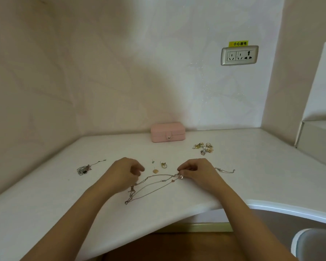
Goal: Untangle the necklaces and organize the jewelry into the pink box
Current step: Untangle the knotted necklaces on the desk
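Several tangled necklaces (152, 187), right fingers (186, 168) clamped on one chain, left fingers (137, 168) curled (grip unclear), pink box (167, 131) shut

Box (167, 131): pink, silver snap. Tabletop (252, 166): white. Chains (152, 185): silver, rose tints. Ring pile (203, 147): gold. Socket (239, 55): silver, yellow label (238, 43). Wall (102, 72): pale, faint pattern.

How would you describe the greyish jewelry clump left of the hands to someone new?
Start at the pink box at the back of the white table. Come forward and left, past the left hand: the clump is silvery-grey with a thin tail, unlike the gold heap right of the box.
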